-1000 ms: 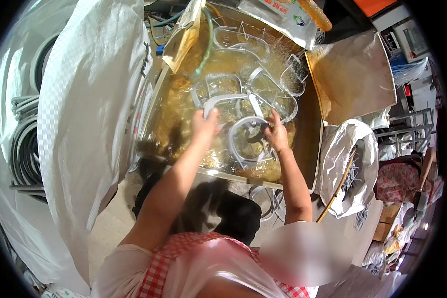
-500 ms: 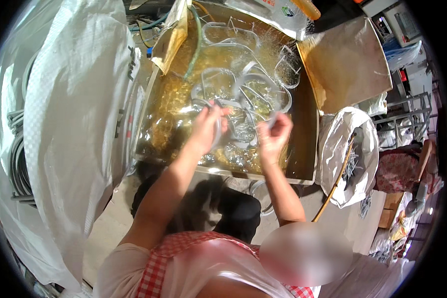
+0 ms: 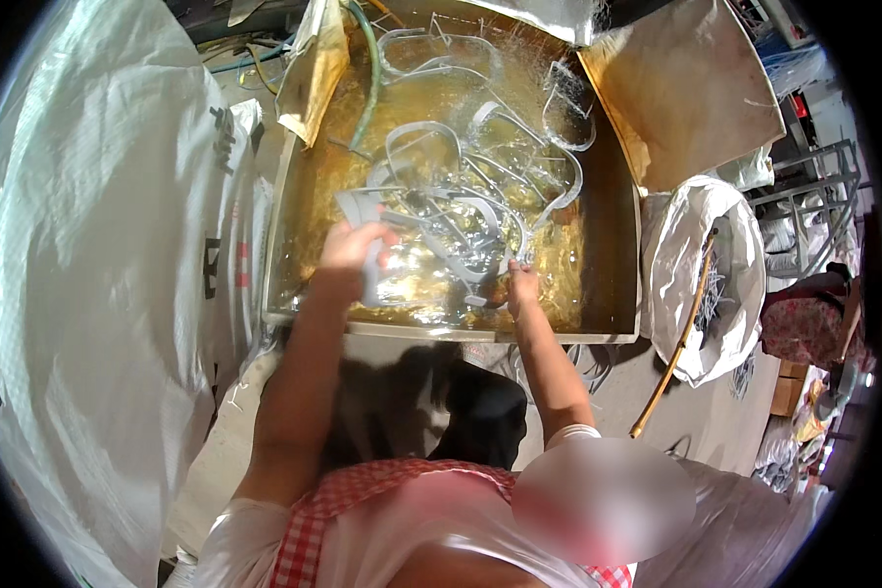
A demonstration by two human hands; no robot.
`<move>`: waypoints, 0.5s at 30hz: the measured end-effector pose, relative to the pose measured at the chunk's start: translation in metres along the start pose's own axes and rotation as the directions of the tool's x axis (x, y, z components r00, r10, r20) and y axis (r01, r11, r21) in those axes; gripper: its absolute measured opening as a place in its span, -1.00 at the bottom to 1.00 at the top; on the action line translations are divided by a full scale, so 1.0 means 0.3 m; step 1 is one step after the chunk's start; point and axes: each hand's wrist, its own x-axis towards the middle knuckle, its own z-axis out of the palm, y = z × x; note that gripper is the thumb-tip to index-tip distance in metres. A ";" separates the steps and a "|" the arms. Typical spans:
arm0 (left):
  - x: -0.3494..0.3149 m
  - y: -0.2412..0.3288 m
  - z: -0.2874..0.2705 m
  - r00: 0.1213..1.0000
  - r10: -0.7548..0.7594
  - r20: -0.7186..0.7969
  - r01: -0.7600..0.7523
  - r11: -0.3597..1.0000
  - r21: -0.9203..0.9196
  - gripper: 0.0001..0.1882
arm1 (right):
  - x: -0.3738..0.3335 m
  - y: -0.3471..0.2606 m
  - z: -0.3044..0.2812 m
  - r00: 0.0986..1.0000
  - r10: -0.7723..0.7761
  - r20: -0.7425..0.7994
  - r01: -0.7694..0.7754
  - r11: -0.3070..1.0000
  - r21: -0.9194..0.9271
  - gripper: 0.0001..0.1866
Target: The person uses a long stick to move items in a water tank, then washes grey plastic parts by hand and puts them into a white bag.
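A metal tank of yellowish, rippling water lies before me, with several bent grey strip loops floating in it. My left hand, somewhat smeared by motion, is closed around a grey strip near the tank's left front. That strip bends downward beside the fingers. At the front right of the water, my right hand has its fingers closed on the edge of a grey strip loop. Its fingertips are partly hidden. Farther back float another curved loop and a larger looped strip.
A green hose hangs into the tank's back left. Large white sacks stand along the left. On the right are a stained board, an open white sack of grey scraps and a wooden stick.
My left hand has moved left with its grey strip. My right hand has come down and nearer the front, into the loops at the water. The view has shifted slightly.
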 end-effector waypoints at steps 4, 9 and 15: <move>0.011 -0.011 -0.024 0.999 0.027 -0.021 -0.026 0.997 0.069 -0.62 | 0.038 0.033 0.048 0.803 0.273 0.529 -0.483 0.819 0.310 -0.35; -0.010 0.014 -0.016 0.996 0.003 -0.089 0.012 0.987 0.160 -0.62 | -0.039 -0.116 0.194 0.766 0.347 0.541 -0.552 0.787 0.276 -0.08; 0.024 -0.030 -0.014 0.993 -0.061 -0.097 0.074 0.988 0.135 -0.66 | -0.051 -0.227 0.237 0.878 0.372 0.302 -0.479 0.679 0.556 -0.08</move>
